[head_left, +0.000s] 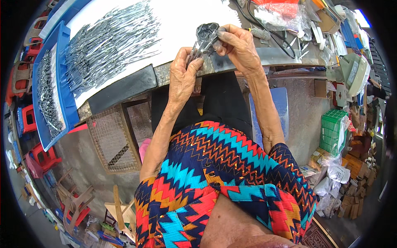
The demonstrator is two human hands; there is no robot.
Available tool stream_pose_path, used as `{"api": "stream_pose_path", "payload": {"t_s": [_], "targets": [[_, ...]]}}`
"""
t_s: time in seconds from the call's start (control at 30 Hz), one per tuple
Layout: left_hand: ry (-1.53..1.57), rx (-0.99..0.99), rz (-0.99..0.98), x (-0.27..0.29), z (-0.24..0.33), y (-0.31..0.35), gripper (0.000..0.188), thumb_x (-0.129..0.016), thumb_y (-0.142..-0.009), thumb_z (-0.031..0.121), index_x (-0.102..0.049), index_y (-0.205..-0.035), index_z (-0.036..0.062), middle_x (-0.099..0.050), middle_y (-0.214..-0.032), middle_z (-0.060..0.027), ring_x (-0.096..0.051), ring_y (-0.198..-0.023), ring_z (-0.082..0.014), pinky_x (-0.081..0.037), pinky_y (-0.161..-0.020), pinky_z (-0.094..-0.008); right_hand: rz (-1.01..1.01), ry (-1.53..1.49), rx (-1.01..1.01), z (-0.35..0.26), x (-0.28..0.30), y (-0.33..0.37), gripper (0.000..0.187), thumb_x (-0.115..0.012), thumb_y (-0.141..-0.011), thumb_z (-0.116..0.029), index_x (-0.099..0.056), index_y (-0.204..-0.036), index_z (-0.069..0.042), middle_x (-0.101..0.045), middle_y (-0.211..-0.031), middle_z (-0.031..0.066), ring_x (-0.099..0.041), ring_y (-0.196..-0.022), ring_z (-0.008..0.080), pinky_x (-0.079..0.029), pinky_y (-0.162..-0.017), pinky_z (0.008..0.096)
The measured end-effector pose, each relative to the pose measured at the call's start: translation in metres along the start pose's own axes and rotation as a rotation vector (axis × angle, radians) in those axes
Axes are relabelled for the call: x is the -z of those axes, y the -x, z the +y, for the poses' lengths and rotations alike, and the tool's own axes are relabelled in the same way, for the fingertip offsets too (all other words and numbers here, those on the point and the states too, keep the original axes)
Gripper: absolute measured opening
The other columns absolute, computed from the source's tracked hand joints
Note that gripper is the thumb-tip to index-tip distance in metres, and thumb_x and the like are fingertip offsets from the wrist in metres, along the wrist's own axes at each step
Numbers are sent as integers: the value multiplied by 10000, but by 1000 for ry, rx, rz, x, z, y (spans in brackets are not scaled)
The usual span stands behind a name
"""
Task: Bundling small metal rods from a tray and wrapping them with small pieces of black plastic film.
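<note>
Over the near edge of the table, both my hands hold a small bundle of thin dark and silvery strips with a crinkled black lump (206, 31) at its top. My left hand (184, 73) is closed, pinching the lower ends of the strips between thumb and fingers. Thumb and fingers of my right hand (240, 46) pinch the bundle's right side, just below the lump. What exactly the pieces are is too small to tell. Left of my hands, many similar thin dark strips (113, 41) lie in slanting rows on a white sheet (175, 16).
A blue tray (71, 99) with small dark pieces stands at the table's left end. Cables (285, 41) and plastic bags (285, 18) lie at the right. Below are a wire-mesh frame (112, 138), red stools (43, 159) and a green crate (333, 131).
</note>
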State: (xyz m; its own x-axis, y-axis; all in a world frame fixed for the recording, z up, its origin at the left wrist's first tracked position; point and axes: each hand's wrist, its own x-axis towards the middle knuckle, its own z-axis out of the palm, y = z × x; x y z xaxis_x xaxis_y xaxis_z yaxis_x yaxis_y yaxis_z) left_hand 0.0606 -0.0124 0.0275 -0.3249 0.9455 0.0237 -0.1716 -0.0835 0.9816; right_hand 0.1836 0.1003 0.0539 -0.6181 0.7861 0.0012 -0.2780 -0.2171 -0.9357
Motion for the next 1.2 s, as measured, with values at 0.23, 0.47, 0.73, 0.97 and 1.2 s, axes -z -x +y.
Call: {"api": "stream_pose_path", "payload": {"t_s": [0.23,0.47,0.73,0.97,1.2], "targets": [[-59,-22,0,1,1,0,112,-535,-838,97,-503,-933,45,-500,-684,39,-397,-584,-14,-326,-517,-161,8,42,-11,2,3,-1,135,-551,-807,-96,-552,-845,33,-579,-624,89,-530,-518,97,-424,-479,191],[-183,-75,51,2,1,0,78,-516,-802,28,-503,-878,20,-513,-642,6,-434,-597,-53,-380,-546,-215,85,321,115,1,-8,6,121,-526,-819,-62,-539,-852,53,-590,-605,105,-560,-508,107,-449,-470,198],[-364,-138,28,8,2,2,97,-539,-798,41,-506,-886,17,-538,-626,-33,-461,-567,-72,-388,-514,-237,48,206,68,5,-3,14,107,-506,-828,-45,-530,-850,58,-591,-597,109,-572,-509,119,-459,-471,201],[-304,-108,-7,7,0,6,109,-546,-793,47,-518,-896,25,-567,-652,-57,-515,-574,-103,-411,-527,-254,106,361,102,7,-16,29,107,-527,-831,-56,-542,-864,45,-588,-633,91,-572,-558,112,-460,-509,203],[-295,-100,-29,15,-3,10,102,-540,-803,55,-519,-895,15,-570,-694,-43,-505,-613,-82,-416,-556,-244,-28,455,25,3,-7,26,99,-558,-805,-71,-575,-803,26,-594,-656,68,-562,-572,88,-454,-507,197]]}}
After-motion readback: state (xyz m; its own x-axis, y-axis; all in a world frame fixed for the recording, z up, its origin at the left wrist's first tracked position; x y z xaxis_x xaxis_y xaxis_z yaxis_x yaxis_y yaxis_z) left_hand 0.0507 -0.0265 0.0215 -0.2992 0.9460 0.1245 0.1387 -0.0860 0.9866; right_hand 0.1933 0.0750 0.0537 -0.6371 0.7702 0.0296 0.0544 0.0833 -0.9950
